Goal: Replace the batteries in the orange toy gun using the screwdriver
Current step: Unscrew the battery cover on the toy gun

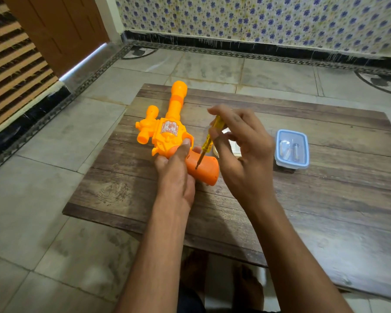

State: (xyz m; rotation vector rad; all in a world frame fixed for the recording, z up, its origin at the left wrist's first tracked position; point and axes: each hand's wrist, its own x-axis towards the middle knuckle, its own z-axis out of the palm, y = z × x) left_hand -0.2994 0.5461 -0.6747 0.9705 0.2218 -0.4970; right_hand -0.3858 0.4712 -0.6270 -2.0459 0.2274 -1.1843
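Note:
The orange toy gun (167, 129) lies on the low wooden table (303, 199), barrel pointing away from me, darker orange grip (204, 169) nearest me. My left hand (176, 168) clamps the gun where body meets grip, thumb on the body. My right hand (239, 147) holds a screwdriver (207, 143) with a clear yellow handle by its top, fingers partly spread. Its metal tip rests on the side of the grip, the shaft tilted a little to the right. Behind my right hand a small white object is mostly hidden.
A small clear container with a blue-rimmed lid (292, 148) stands on the table right of my hands, with batteries inside. The table sits on a tiled floor; a tiled wall runs behind and a brown door (61, 30) is at the far left.

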